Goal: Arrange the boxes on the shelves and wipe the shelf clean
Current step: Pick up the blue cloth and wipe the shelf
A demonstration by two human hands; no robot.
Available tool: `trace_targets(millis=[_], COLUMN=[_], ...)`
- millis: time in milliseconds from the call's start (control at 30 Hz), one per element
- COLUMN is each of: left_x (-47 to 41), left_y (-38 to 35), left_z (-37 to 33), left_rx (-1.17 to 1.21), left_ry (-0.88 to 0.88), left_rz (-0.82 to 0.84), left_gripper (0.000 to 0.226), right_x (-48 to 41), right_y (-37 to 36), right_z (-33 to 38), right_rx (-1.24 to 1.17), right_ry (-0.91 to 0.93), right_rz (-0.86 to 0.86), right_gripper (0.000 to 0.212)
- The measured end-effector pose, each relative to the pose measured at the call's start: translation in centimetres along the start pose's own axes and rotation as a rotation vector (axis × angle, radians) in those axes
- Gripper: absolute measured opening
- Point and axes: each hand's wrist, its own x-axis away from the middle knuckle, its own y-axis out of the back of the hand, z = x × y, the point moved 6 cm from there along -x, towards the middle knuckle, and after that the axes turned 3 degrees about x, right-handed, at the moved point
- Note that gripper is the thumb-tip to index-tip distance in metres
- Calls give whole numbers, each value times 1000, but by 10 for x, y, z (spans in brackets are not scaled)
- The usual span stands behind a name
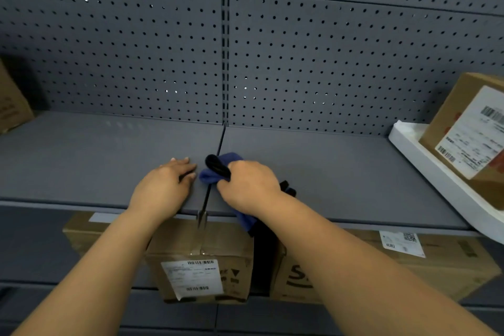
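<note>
I am looking into what appears to be a shop stockroom or warehouse aisle. In front of me stands grey metal shelving backed by a pegboard panel full of small round holes, the kind used in retail fittings. Brown cardboard boxes sit on the shelf below, each with a white shipping label printed with barcodes. At the right, another labelled box rests in a white foam tray.
</note>
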Motion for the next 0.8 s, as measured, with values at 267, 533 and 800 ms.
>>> trace_targets(millis=[267,533,800], left_x=[1,2,3], left_y=[0,-2,-3], left_z=[1,2,0], left_rx=[16,-22,-50], left_ry=[14,24,64], left_rz=[-16,-9,-8], left_gripper=[36,36,38], right_x=[25,54,62], right_y=[-1,12,36], right_z=[2,-37,-121], right_rx=[82,91,32], right_ry=[191,274,50], right_rz=[91,152,51], right_gripper=[40,43,22])
